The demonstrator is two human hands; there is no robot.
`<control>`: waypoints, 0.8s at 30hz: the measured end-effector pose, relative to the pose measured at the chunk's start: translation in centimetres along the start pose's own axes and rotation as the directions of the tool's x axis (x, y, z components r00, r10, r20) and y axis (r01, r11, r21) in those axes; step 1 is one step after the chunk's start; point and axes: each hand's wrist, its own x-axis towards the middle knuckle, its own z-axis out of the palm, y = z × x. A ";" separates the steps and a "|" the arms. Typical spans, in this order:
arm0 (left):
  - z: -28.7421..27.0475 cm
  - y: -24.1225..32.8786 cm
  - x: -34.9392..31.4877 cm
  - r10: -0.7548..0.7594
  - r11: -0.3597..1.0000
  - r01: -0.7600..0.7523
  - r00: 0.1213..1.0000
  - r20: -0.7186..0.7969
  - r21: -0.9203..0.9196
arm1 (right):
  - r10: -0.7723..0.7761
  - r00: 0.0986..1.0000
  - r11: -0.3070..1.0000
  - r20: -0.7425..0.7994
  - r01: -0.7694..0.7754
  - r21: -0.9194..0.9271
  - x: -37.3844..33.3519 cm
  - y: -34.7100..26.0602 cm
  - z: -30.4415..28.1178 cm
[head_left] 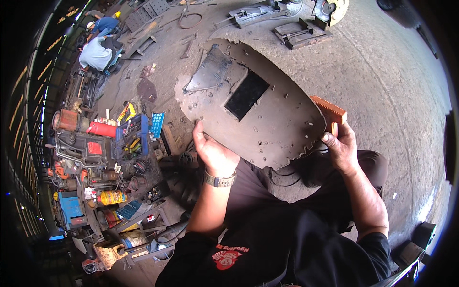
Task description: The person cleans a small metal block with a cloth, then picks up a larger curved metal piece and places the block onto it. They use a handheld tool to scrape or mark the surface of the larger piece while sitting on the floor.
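Observation:
Over my lap I hold a worn grey-brown hand-held welding shield [287, 112], its edge ragged and its face pitted. A dark rectangular glass [246, 95] is set in its middle, and a greyish patch [210, 71] covers part of its far left side. My left hand [213, 152], with a watch on the wrist, grips the near left edge, thumb on top and the other fingers mostly hidden beneath. My right hand [342, 148] pinches the right end, its thumb on the rim. An orange-brown ribbed bar [330, 109] juts out beside the right hand; whether it is fixed to the shield is hidden.
At left, a cluttered low stand carries a blue tool tray [131, 136], a red cylinder [102, 129], a yellow bottle [112, 197] and a blue box [71, 209]. Metal frames [302, 34] and a cutting machine's disc [330, 9] lie ahead. Two people [98, 52] crouch far left.

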 end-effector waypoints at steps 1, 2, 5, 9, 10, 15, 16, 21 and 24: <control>-0.2 0.3 0.3 0.020 0.999 -0.020 1.000 -0.016 0.042 | -0.017 1.000 1.000 -0.018 0.017 0.002 0.0 0.0 0.3; -0.5 0.5 0.6 0.040 0.996 -0.038 0.999 -0.031 0.084 | -0.034 0.999 0.999 -0.038 0.034 0.004 0.1 0.0 0.5; -0.9 1.3 1.8 0.080 0.974 -0.051 0.989 -0.126 0.219 | 0.054 0.999 0.996 0.008 -0.054 0.066 0.4 -0.7 -0.2; 0.5 1.2 2.0 0.125 0.921 -0.069 0.984 -0.125 0.383 | 0.114 0.988 0.993 -0.107 -0.112 0.030 0.3 -1.9 0.8; 0.6 1.1 1.9 0.143 0.900 -0.084 0.984 -0.108 0.427 | 0.113 0.988 0.993 -0.105 -0.109 0.048 0.4 -1.6 0.7; 0.4 1.3 1.8 0.073 0.872 -0.027 0.995 -0.074 0.489 | 0.108 0.988 0.993 -0.110 -0.103 0.054 0.6 -1.1 0.7; 0.4 1.3 1.8 0.078 0.848 -0.020 0.993 -0.087 0.530 | 0.103 0.988 0.994 -0.116 -0.097 0.054 0.6 -1.1 0.8; -0.4 1.4 1.9 -0.002 0.854 0.037 0.998 -0.067 0.519 | 0.119 0.984 0.988 -0.130 -0.104 0.115 0.8 -1.2 0.8; -0.4 1.1 2.1 -0.014 0.840 0.040 0.999 -0.052 0.541 | 0.111 0.982 0.990 -0.154 -0.095 0.106 1.0 -1.5 0.9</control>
